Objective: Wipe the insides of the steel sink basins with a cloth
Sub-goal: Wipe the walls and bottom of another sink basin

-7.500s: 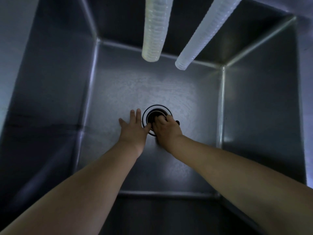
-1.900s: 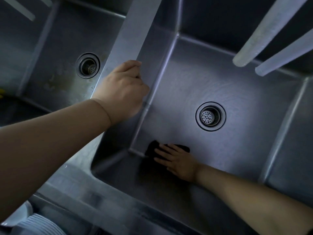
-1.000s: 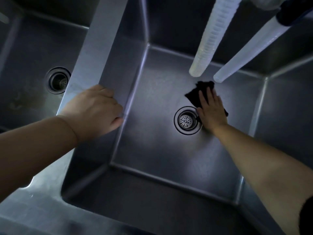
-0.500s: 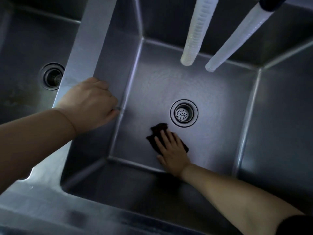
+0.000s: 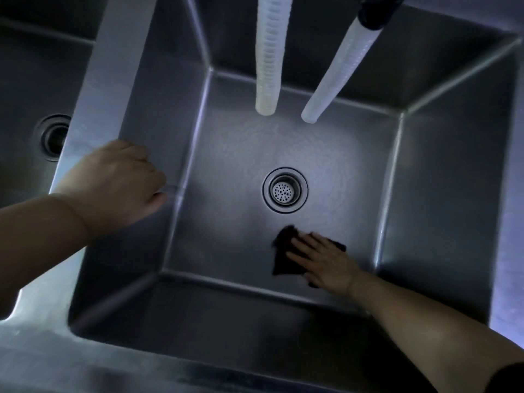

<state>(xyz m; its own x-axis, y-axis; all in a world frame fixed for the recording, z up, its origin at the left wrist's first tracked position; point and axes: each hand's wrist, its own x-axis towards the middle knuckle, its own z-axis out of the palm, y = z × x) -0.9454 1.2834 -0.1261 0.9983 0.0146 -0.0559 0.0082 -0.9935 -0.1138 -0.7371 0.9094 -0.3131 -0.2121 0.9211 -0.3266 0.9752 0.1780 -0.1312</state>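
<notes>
I look down into a deep steel sink basin (image 5: 232, 154) with a round strainer drain (image 5: 285, 190) in its floor. A dark cloth (image 5: 283, 255) lies flat on the floor, near the front right corner below the drain. My right hand (image 5: 323, 260) presses on the cloth with its fingers straight and spread. My left hand (image 5: 116, 180) grips the steel divider (image 5: 113, 80) between the two basins, its fingers curled over the edge into the right basin.
Two pale ribbed hoses (image 5: 268, 52) (image 5: 337, 72) hang down over the back of the basin. A second basin with its own drain (image 5: 54, 136) lies to the left. The sink's front rim (image 5: 141, 364) runs along the bottom.
My right hand has slid the cloth across the basin floor, from left of the drain to the front right. My left hand has stayed on the divider.
</notes>
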